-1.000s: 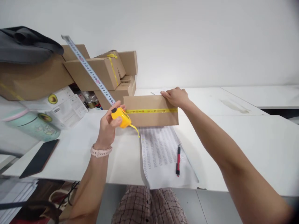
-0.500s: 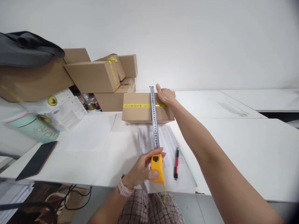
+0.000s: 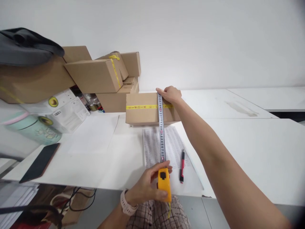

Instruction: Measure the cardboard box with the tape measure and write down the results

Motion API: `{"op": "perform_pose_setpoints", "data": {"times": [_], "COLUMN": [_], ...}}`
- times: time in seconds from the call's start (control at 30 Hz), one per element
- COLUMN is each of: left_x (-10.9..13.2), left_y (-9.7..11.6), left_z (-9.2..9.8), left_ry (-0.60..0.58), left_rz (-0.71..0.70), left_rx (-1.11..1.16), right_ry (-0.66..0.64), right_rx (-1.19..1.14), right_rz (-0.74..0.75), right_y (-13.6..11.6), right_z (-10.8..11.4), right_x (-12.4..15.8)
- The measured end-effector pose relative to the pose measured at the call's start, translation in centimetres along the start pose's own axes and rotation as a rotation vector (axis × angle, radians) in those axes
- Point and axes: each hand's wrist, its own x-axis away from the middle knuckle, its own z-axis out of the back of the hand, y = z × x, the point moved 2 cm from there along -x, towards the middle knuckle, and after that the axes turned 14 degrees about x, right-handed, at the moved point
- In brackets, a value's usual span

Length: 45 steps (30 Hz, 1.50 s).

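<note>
My left hand (image 3: 154, 187), at the table's front edge, is closed around the yellow case of a tape measure (image 3: 164, 183). From the case the silver blade (image 3: 161, 125) runs forward over a printed sheet (image 3: 151, 143) and across the top of a cardboard box (image 3: 141, 116) sealed with yellow tape. At the box's far edge my right hand (image 3: 172, 94) is closed on the blade's end, its thumb lying over the tip. The other fingers bend behind and over the box's far right side, partly hidden. A red and black pen (image 3: 182, 166) lies on the sheet.
Several stacked cardboard boxes (image 3: 92, 76) fill the back left, with a dark grey bag (image 3: 28, 47) on top. Nearby are white cartons (image 3: 69, 113), a mint green bottle (image 3: 35, 128) and a dark phone-like slab (image 3: 39, 163). Black cables (image 3: 82, 198) hang below the table edge.
The blade has shifted right along the box. My right thumb has come down onto its tip. My left hand has drawn the case slightly back toward me.
</note>
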Motion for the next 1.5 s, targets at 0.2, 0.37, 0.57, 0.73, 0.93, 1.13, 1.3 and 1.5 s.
{"op": "perform_pose_setpoints", "data": {"times": [0.2, 0.37, 0.57, 0.73, 0.93, 1.13, 1.3, 1.5], "left_x": [-0.7, -0.4, -0.4, 0.2, 3.2, 3.9, 3.5, 3.4], "left_y": [-1.5, -1.4, -1.2, -1.4, -2.1, -1.6, -1.5, -1.0], "left_z": [-0.2, 0.4, 0.5, 0.5, 1.4, 1.3, 1.3, 1.1], "left_ry": [0.094, 0.093, 0.083, 0.051, 0.088, 0.069, 0.044, -0.041], "left_rz": [0.066, 0.088, 0.089, 0.044, 0.0, 0.017, 0.03, 0.057], "left_rx": [0.03, 0.027, 0.012, 0.045, 0.0, -0.107, -0.139, -0.38], "right_ry": [0.022, 0.049, 0.053, 0.101, 0.248, 0.421, 0.356, 0.128], "right_rx": [0.013, 0.035, 0.052, 0.073, 0.107, 0.123, 0.1, -0.262], "right_rz": [0.021, 0.023, 0.026, 0.025, 0.052, 0.049, 0.133, 0.09], "right_y": [0.1, 0.2, 0.2, 0.2, 0.0, 0.6, 3.2, 3.9], "right_z": [-0.1, -0.6, -0.7, -1.3, -1.7, -2.7, -5.5, -0.8], "right_x": [0.0, -0.5, -0.6, -0.7, 1.0, 7.6, 14.0, 13.9]}}
